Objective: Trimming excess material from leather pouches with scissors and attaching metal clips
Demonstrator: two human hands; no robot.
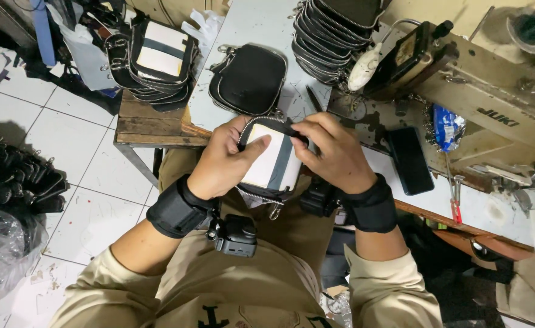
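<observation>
My left hand (228, 159) gripped a small black zippered fabric pouch (271, 159) with white-grey lining, long axis pointing away from me; my right hand (334, 153) pinched its top edge.

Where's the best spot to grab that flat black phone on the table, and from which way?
Take the black phone by its two long edges, near the middle, with the grip coming straight down from above. It lies flat and narrow on the table, so fingers likely span its width. The right hand is nearest; the sewing machine crowds the far side.
</observation>
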